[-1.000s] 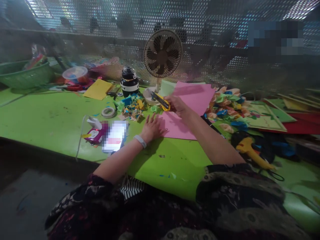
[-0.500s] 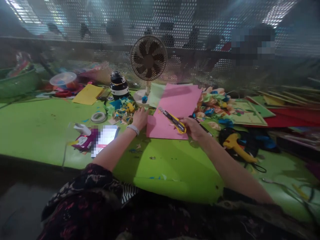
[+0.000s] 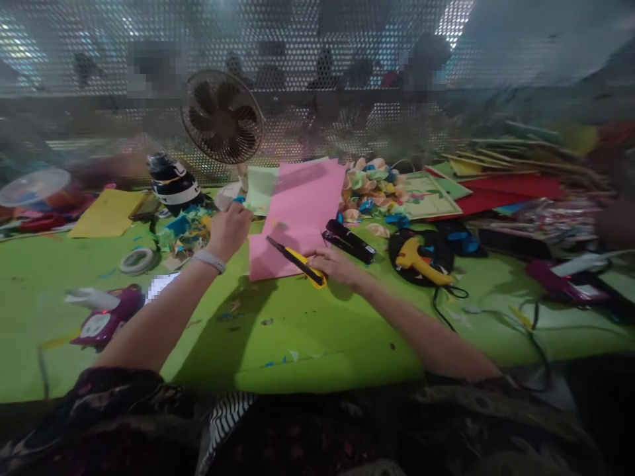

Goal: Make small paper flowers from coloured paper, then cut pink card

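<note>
My right hand (image 3: 333,266) is wrapped round a yellow and black utility knife (image 3: 300,263), whose front end points up and left over a pink paper sheet (image 3: 305,198). A smaller pink piece (image 3: 262,256) lies at the sheet's lower left. My left hand (image 3: 231,230) is closed, knuckles up, at the right side of a heap of coloured paper scraps (image 3: 186,231). Its fingertips are hidden, and what they hold, if anything, does not show. Just beyond its knuckles is a small blue piece (image 3: 239,199) by the fan's base. A black stapler (image 3: 351,241) lies right of the knife.
A fan (image 3: 221,118) and a black bottle (image 3: 173,182) stand at the back. Paper petals (image 3: 374,188) are piled right of the pink sheet. A yellow glue gun (image 3: 421,261) with a cord lies at right, a tape roll (image 3: 137,260) and a purple device (image 3: 106,320) at left.
The view has swung to the right, so things appear further left. My left hand has moved up towards the fan's base. The knife stays in my right hand, now lower, over the sheet's near edge.
</note>
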Demonstrator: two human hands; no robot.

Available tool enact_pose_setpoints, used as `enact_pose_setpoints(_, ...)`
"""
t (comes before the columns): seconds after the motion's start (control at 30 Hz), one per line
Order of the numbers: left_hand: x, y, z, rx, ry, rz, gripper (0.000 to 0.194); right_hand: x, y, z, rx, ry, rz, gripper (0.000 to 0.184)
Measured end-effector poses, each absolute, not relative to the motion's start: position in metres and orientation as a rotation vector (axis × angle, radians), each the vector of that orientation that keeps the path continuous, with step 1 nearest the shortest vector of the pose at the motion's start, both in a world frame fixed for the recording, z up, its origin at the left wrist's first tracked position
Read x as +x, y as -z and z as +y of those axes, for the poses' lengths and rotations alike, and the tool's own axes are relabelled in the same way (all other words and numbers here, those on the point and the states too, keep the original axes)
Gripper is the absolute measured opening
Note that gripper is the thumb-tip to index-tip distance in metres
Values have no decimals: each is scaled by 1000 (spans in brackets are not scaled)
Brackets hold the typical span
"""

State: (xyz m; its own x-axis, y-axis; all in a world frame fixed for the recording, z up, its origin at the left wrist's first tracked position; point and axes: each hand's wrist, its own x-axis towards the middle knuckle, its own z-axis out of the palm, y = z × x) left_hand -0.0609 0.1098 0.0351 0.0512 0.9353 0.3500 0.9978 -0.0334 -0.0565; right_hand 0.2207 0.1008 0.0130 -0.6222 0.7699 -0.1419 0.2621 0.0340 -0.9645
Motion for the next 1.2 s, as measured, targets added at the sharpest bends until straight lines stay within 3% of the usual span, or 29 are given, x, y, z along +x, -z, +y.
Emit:
enact_pose_setpoints(0.2,28,-79,151,-2251,457,-1609,32,220,-5,98,-1039,-1619,-1998,25)
enact_pose_setpoints(0.47,131,-68,225,-2472,372,-1416,33,233,4,92,-1043,-1730,-2101,47)
enact_pose_setpoints(0.6,115,-49,232,-2510,430,-1491,48,236,-5,94,-992,-1837,-2045,44)
enact_pose_setpoints(0.8,41,-30,189,-2429,557,-1584,47,235,-17,100,-1066,-1791,-2090,26)
enact_pose_setpoints(1.1,-2,-18,97,-2340,598,-1876,41,242,-17,106,-1290,-1952,-1608,30)
enact_pose_setpoints(1.2,3,-12,75,-2286,664,-1970,49,254,-19,123,-1306,-1880,-1411,32)
